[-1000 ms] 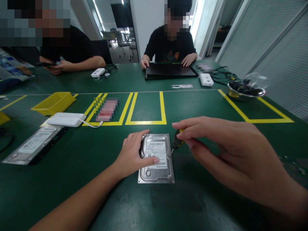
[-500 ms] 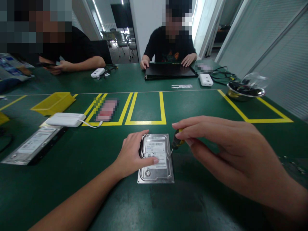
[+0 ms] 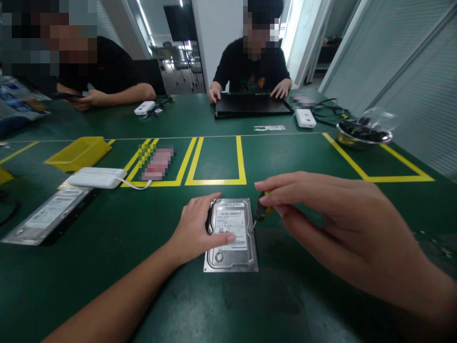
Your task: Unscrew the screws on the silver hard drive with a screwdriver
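Note:
A silver hard drive (image 3: 233, 240) lies flat on the green table (image 3: 214, 305), near its middle. My left hand (image 3: 198, 227) rests on the drive's left edge, thumb on the white label, pressing it down. My right hand (image 3: 335, 224) pinches a small screwdriver (image 3: 262, 210) with a black and yellow handle. Its tip stands on the drive's right edge, near the far corner. The handle's top is hidden under my fingers.
A second hard drive (image 3: 46, 216), a white box with a cable (image 3: 96, 177) and a yellow bin (image 3: 80, 152) lie at the left. A metal bowl (image 3: 364, 133) sits far right. Yellow tape (image 3: 216, 181) marks boxes beyond the drive. Two people sit across; one has a black laptop (image 3: 252, 107).

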`<action>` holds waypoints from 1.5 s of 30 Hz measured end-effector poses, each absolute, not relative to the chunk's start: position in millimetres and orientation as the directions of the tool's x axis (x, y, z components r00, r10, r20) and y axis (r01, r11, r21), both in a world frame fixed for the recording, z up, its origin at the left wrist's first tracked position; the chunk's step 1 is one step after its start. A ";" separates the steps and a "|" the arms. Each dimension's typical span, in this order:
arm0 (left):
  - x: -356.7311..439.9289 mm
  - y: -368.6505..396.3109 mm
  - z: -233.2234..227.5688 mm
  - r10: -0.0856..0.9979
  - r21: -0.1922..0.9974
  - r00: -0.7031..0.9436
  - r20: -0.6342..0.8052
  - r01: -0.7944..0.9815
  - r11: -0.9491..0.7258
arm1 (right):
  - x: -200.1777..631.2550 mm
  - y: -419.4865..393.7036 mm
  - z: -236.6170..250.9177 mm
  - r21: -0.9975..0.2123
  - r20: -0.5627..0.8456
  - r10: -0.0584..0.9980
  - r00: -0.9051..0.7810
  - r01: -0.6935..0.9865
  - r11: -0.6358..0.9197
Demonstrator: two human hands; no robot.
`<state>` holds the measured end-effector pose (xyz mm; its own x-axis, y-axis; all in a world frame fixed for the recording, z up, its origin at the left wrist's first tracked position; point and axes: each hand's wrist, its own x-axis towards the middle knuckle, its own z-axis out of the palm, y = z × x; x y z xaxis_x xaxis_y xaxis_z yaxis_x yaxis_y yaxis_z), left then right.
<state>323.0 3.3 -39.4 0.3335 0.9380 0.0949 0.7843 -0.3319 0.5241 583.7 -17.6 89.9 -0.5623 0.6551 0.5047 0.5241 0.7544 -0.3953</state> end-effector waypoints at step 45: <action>322.7 3.4 -39.9 0.939 0.515 0.332 0.089 0.791 -0.329 | 585.0 -17.4 86.4 -0.375 0.518 0.642 -0.566 0.524 0.765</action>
<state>322.7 3.4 -39.9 0.3323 0.9390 0.0888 0.7913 -0.3288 0.5154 585.0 -17.4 86.4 -0.5659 0.6417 0.5177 0.5242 0.7647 -0.3748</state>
